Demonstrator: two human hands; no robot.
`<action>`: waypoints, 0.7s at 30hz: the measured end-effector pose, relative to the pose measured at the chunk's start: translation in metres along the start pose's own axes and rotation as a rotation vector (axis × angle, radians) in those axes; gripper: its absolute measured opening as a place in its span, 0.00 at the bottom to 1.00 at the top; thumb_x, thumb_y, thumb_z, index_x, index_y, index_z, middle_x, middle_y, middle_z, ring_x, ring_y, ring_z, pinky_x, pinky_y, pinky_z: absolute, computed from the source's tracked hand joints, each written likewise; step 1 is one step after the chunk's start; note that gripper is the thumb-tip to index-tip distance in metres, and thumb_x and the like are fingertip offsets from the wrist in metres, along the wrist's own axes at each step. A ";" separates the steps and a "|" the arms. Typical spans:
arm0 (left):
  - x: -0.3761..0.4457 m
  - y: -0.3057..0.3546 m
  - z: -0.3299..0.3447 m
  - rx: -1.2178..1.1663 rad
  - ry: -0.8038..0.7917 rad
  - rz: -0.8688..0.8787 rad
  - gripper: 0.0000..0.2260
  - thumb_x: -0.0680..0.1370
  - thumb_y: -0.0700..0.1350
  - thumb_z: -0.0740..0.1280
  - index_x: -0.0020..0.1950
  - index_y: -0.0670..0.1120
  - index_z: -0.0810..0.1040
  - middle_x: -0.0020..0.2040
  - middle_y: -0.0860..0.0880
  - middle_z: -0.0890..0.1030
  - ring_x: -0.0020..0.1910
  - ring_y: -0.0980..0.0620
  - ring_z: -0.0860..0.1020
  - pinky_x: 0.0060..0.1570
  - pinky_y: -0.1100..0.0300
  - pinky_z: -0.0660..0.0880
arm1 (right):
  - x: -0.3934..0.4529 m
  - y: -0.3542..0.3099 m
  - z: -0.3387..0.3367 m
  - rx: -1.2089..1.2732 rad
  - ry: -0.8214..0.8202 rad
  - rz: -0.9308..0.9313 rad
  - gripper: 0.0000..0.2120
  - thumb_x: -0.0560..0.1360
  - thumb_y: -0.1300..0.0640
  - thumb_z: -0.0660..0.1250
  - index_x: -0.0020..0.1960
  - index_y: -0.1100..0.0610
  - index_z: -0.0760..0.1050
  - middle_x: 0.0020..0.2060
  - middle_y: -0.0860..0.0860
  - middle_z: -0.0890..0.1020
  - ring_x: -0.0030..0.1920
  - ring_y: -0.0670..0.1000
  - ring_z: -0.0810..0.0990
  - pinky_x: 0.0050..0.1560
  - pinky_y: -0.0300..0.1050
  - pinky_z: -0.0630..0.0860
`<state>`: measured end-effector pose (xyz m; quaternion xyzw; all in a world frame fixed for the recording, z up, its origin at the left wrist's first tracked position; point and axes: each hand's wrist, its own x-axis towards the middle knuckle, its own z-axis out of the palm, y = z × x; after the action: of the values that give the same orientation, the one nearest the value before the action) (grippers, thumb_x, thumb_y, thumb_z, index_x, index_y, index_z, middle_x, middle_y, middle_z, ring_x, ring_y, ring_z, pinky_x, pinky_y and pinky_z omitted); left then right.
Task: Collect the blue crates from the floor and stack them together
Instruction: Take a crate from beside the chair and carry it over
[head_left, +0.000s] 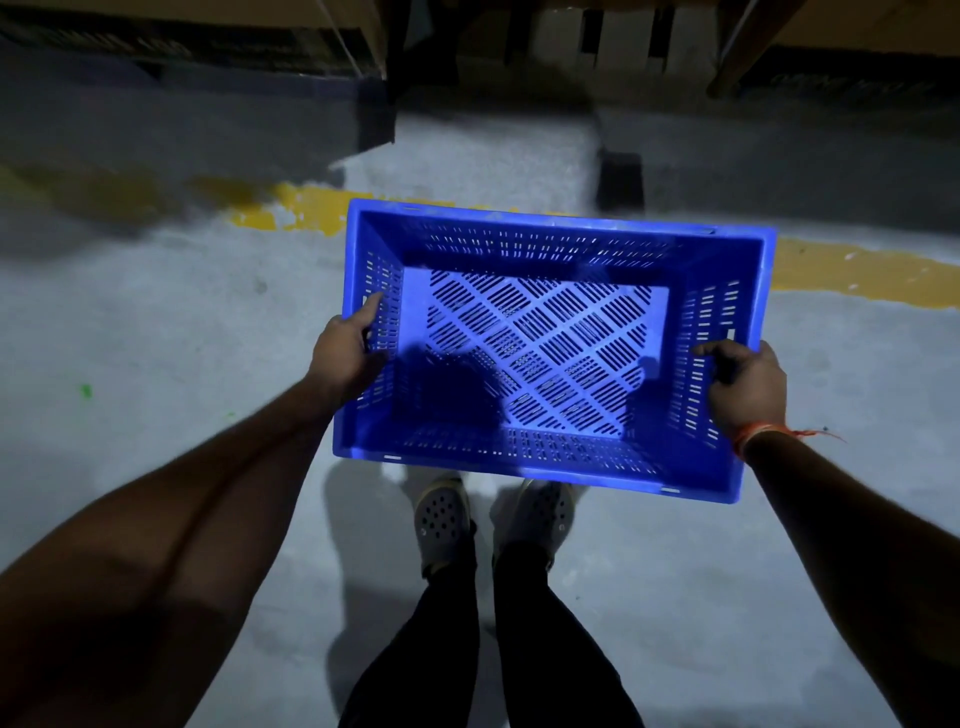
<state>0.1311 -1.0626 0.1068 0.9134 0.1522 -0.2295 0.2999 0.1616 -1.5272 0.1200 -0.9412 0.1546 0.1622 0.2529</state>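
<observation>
Bare forearms nearest, reaching forward. Left hand (345, 349) curled round the left short wall of the blue crate (550, 353), thumb inside against the slotted plastic. Crate rectangular, rigid, walls perforated with small slots, base a diagonal lattice of slits; held clear of the floor, above grey perforated clogs (441, 519). Right hand (745, 387) gripping the right wall, thumb inside, orange thread bracelet (763, 434) at the wrist. Beyond, rough pale concrete floor (156, 322) with a worn yellow line (857, 270).
</observation>
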 end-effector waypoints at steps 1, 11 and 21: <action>0.000 0.000 0.000 0.008 0.007 0.000 0.40 0.67 0.54 0.65 0.79 0.52 0.60 0.62 0.40 0.81 0.58 0.40 0.80 0.55 0.52 0.75 | 0.000 0.000 0.001 -0.005 0.008 -0.007 0.20 0.69 0.71 0.63 0.55 0.53 0.82 0.56 0.62 0.76 0.53 0.66 0.79 0.61 0.50 0.73; 0.005 -0.016 0.021 0.019 0.184 0.054 0.29 0.71 0.39 0.65 0.70 0.59 0.74 0.50 0.44 0.82 0.45 0.45 0.80 0.48 0.58 0.76 | 0.001 0.005 0.008 -0.005 0.088 -0.046 0.21 0.68 0.71 0.63 0.55 0.56 0.82 0.57 0.63 0.76 0.55 0.66 0.78 0.64 0.51 0.72; 0.008 -0.014 0.030 0.056 0.317 0.096 0.15 0.71 0.41 0.69 0.52 0.59 0.82 0.34 0.48 0.76 0.32 0.51 0.75 0.36 0.59 0.70 | 0.001 0.012 0.011 -0.019 0.158 -0.148 0.18 0.69 0.70 0.61 0.52 0.55 0.83 0.51 0.64 0.82 0.52 0.65 0.80 0.57 0.55 0.77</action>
<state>0.1225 -1.0689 0.0742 0.9524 0.1474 -0.0722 0.2571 0.1553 -1.5318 0.1052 -0.9623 0.1025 0.0697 0.2421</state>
